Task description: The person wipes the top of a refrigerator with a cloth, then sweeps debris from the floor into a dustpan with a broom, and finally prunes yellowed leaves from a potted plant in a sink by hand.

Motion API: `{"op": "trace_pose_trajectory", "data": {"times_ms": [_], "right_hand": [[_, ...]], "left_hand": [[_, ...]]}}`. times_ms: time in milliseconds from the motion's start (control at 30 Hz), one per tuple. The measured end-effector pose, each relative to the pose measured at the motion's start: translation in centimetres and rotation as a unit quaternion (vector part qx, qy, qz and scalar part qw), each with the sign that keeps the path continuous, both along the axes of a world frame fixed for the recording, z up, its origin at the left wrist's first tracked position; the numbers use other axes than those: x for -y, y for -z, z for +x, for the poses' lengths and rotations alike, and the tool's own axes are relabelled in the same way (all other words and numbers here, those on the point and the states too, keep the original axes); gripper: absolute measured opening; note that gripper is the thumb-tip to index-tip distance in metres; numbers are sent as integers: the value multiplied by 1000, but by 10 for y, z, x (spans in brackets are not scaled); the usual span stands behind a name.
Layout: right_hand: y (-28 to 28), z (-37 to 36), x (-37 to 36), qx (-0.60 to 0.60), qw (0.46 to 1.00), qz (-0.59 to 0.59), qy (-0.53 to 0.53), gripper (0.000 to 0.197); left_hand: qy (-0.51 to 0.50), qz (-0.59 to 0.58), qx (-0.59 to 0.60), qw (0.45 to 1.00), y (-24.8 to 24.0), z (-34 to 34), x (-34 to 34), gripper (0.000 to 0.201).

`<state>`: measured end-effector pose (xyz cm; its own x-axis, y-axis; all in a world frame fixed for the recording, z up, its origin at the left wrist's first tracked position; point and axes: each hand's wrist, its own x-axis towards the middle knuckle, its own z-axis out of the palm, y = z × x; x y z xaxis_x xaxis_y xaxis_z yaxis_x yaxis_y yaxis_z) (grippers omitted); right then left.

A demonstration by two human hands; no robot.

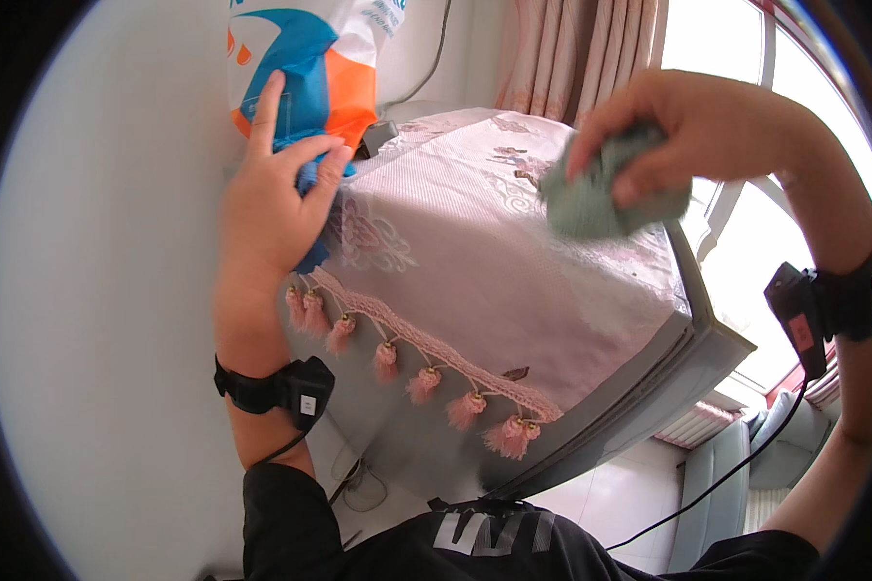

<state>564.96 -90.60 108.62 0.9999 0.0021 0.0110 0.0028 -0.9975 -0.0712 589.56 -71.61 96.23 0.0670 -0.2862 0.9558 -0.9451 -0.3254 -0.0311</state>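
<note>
A pale pink patterned fabric cover (455,232) with peach tassels (386,360) along its near edge drapes the top of a grey boxy cabinet (639,412). A plain white wall (116,290) rises on the left; pink pleated curtains (581,53), a bright window (761,232) and a grey-green sofa (717,494) lie beyond.

A white, blue and orange plastic bag (305,48) blocks the cover's far left corner. The left hand (271,203) lies against it, index finger extended; whether it grips, I cannot tell. The right hand (688,126) clutches a crumpled sage-green cloth (591,208) at the cover's right side, blurred, so contact is unclear.
</note>
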Motion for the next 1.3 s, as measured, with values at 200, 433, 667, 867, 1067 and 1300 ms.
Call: {"op": "trace_pose_trajectory", "data": {"times_ms": [200, 433, 667, 867, 1067, 1300], "right_hand": [[-21, 62, 35, 250, 951, -105, 147, 41], [-33, 78, 11, 158, 967, -79, 184, 37], [-36, 80, -8, 162, 962, -138, 173, 39], [-3, 148, -44, 129, 978, -160, -37, 43], [23, 171, -63, -28, 966, -255, 16, 40], [-33, 125, 39, 122, 918, -304, 223, 17]], "left_hand": [[-50, -23, 18, 998, 6, 51, -17, 22], [4, -61, 8, 998, 3, 71, -20, 17], [58, -102, -1, 993, 5, 101, -30, 22], [146, -199, -73, 966, 24, 114, -17, 52], [224, -175, -169, 944, 27, 106, -25, 68], [172, -172, -111, 964, 31, 116, -20, 66]]}}
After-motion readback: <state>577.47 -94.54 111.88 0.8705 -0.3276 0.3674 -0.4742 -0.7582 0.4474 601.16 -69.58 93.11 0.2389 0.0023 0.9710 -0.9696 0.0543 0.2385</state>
